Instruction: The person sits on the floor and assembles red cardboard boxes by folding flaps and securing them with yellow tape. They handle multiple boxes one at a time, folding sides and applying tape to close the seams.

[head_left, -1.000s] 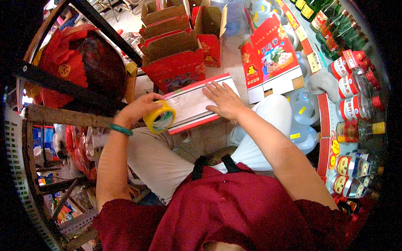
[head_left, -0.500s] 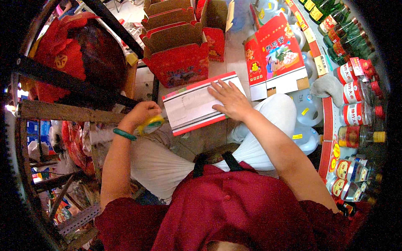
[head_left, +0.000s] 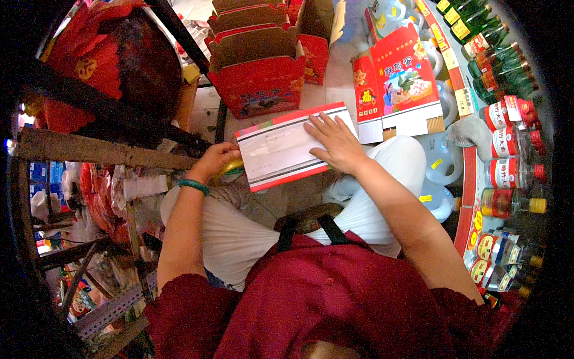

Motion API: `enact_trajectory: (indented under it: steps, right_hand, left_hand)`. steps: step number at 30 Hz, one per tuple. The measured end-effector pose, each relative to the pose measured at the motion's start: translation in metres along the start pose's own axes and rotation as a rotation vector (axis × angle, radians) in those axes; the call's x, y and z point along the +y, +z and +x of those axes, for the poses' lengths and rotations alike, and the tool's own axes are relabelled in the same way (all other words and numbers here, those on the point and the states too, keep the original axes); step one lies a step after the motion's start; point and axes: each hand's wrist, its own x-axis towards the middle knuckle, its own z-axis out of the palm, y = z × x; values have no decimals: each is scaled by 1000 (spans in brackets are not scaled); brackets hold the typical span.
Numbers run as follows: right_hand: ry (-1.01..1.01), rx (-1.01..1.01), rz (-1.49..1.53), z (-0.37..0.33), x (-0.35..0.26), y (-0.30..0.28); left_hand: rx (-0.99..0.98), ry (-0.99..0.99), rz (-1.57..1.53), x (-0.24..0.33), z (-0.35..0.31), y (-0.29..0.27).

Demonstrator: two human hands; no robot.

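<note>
A red carton point(head_left: 281, 158) lies in front of my knees with a white face up, and a strip of clear tape seems to run along that face. My right hand point(head_left: 338, 143) rests flat on its right half, fingers spread. At the carton's left end, my left hand point(head_left: 220, 160) is closed round a yellow roll of tape point(head_left: 231, 170), partly hidden under the fingers. A green bangle circles that wrist.
Several open red cartons point(head_left: 257, 84) stand ahead. A flattened red carton point(head_left: 403, 81) leans at the right against large clear jugs point(head_left: 439, 158). A shelf of bottles point(head_left: 502, 143) runs along the right; a wooden and metal rack point(head_left: 89, 146) crowds the left.
My left hand has moved right with the tape roll, up to the carton's left end. My right hand stays flat on the carton.
</note>
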Motion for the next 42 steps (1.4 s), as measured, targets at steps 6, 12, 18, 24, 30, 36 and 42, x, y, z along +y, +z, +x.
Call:
enact_trajectory:
  steps: [6, 12, 18, 24, 30, 36, 42]
  right_hand:
    - [42, 58, 10, 42, -22, 14]
    - [119, 10, 37, 101, -44, 25]
    - [159, 38, 64, 100, -44, 31]
    - [172, 75, 81, 101, -46, 31]
    - [162, 188, 13, 96, -52, 37]
    - [88, 233, -100, 97, -52, 36]
    - [37, 164, -80, 99, -43, 32]
  left_hand:
    - [23, -54, -57, -20, 4, -1]
    - [62, 23, -24, -5, 0, 3]
    - [64, -16, -35, 3, -8, 7]
    - [44, 48, -54, -7, -6, 6]
    - [-34, 3, -168, -2, -4, 5]
    - [-30, 24, -102, -19, -1, 6]
    - [-95, 7, -177, 1, -19, 6]
